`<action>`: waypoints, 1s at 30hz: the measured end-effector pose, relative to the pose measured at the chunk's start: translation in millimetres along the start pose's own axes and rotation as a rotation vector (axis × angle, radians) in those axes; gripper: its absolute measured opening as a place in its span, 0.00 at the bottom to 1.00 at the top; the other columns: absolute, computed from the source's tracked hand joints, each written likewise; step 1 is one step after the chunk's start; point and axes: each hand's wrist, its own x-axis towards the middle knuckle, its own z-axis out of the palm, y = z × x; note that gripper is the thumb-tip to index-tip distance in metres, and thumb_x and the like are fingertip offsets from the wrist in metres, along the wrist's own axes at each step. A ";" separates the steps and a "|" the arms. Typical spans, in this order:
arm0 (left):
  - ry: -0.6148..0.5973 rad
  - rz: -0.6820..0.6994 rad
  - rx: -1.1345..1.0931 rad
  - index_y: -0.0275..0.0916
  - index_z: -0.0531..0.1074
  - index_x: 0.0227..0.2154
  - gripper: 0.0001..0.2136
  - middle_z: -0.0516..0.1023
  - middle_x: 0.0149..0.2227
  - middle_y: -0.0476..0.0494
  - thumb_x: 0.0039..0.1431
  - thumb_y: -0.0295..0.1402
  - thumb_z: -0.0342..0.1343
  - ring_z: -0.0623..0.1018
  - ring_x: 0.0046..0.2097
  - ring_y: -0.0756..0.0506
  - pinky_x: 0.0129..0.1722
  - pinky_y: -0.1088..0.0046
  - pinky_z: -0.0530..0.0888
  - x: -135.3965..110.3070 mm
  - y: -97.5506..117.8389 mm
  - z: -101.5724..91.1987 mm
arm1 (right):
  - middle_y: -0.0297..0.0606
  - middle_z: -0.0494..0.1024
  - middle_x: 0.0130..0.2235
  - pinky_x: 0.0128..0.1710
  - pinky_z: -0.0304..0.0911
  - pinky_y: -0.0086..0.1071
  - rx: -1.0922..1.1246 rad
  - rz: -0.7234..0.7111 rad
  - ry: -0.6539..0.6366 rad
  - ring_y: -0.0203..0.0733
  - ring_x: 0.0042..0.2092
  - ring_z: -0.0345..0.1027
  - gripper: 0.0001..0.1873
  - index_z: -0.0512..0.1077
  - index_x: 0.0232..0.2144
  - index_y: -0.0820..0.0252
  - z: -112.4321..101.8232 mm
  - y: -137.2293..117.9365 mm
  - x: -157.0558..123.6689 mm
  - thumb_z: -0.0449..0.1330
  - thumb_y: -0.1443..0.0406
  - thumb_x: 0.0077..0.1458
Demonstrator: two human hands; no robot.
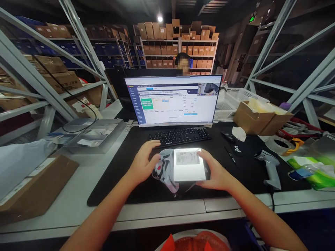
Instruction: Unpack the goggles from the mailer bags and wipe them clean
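My right hand (216, 170) grips the right side of a small white box (190, 174) with a printed label on its top, which shines with glare. Just left of the box lies a crumpled grey plastic bag (166, 169) with black marks and a red spot; part of it may run under the box. My left hand (143, 162) is open, its fingers stretched towards the lower left corner of the black keyboard (180, 136) and its thumb close to the bag. Whether a fingertip presses a key cannot be seen.
Behind the keyboard stands a lit monitor (172, 101). A barcode scanner (270, 169), a pen (230, 155), a mouse (228, 136) and a tape roll (279, 144) lie right. A cardboard box (253, 118) stands behind them; a grey tray (96, 139) sits left. A person (182, 64) is beyond the monitor.
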 end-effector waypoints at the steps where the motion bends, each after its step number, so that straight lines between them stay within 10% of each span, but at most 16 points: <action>1: -0.021 0.079 -0.027 0.41 0.64 0.59 0.23 0.64 0.65 0.34 0.66 0.46 0.50 0.64 0.66 0.38 0.66 0.58 0.61 0.8 13.2 -1.4 | 0.49 0.55 0.69 0.63 0.60 0.51 -0.002 0.009 0.002 0.58 0.68 0.55 0.55 0.50 0.68 0.50 0.3 1.0 -0.4 0.72 0.63 0.42; 7: -0.277 0.146 -0.004 0.46 0.42 0.70 0.59 0.54 0.69 0.31 0.39 0.53 0.71 0.60 0.68 0.28 0.66 0.46 0.61 -3.4 45.5 27.0 | 0.47 0.53 0.70 0.63 0.60 0.52 0.049 -0.008 0.019 0.58 0.69 0.51 0.53 0.51 0.68 0.48 -1.2 8.0 -9.2 0.72 0.62 0.45; 22: -0.015 0.386 -0.085 0.43 0.43 0.69 0.52 0.57 0.63 0.26 0.47 0.43 0.70 0.64 0.64 0.30 0.60 0.48 0.68 -32.3 48.3 58.8 | 0.44 0.46 0.73 0.70 0.39 0.58 0.015 0.119 -0.183 0.59 0.73 0.30 0.59 0.38 0.72 0.50 -2.9 8.4 -19.8 0.70 0.51 0.51; 30: -0.085 0.346 -0.053 0.48 0.35 0.71 0.56 0.54 0.66 0.28 0.47 0.45 0.69 0.58 0.68 0.28 0.65 0.42 0.58 -36.6 43.7 57.2 | 0.53 0.54 0.68 0.65 0.55 0.51 0.164 0.153 -0.141 0.61 0.66 0.55 0.63 0.46 0.69 0.54 6.7 8.5 -12.5 0.76 0.53 0.39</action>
